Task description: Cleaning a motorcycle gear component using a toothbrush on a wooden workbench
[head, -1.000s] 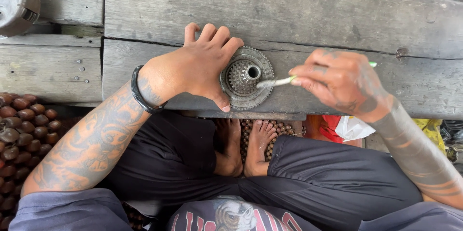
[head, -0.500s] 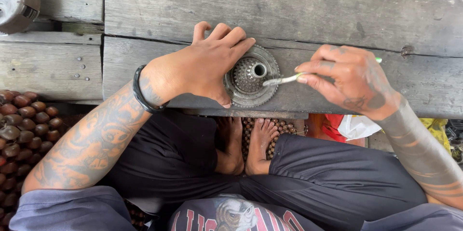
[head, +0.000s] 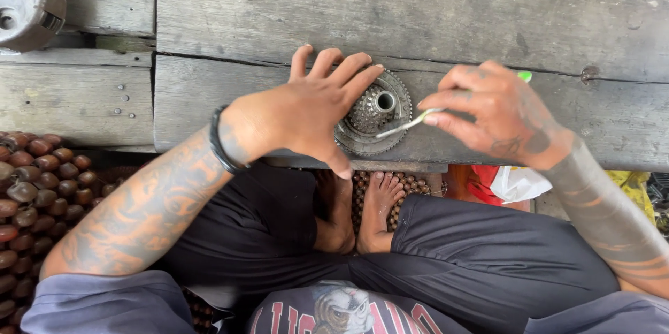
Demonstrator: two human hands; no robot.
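On the front edge of the wooden bench (head: pixel 488 13) lies a toothed metal sprocket cluster (head: pixel 373 121), the left hand (head: pixel 306 114) spread flat over its left side, the right hand (head: pixel 498 114) just right of it pinching a green-handled brush (head: pixel 411 122) whose tip touches the teeth.

Counts on the wooden bench

Two hands, left (head: pixel 300 114) and right (head: pixel 488 114); one gear cluster (head: pixel 376 114); one brush (head: pixel 408 125); one metal housing (head: pixel 28 3); two bare feet (head: pixel 362 208); one wristband (head: pixel 221 146).
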